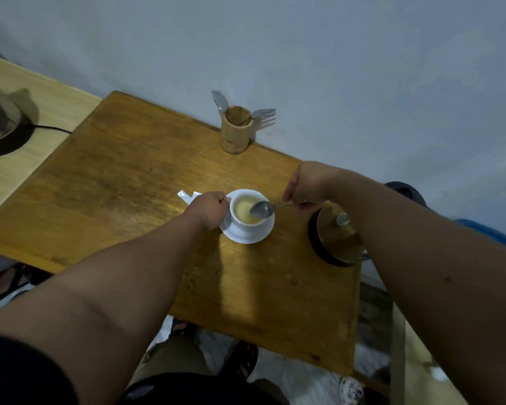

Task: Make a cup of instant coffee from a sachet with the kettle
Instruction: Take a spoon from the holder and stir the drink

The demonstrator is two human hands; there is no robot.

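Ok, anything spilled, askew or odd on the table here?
No spill that I can see. The cup sits upright on its saucer, left hand at its side, right hand holding the spoon over it. Only loose item: the torn sachet lying beside the saucer.

No readable text anywhere.

The torn white sachet (pixel 187 196) beside the saucer shows no legible print — too small and blurred; the white cup (pixel 247 219), the wooden cutlery holder (pixel 235 130) and the steel kettle (pixel 338 233) carry no label, brand or number that can be made out.
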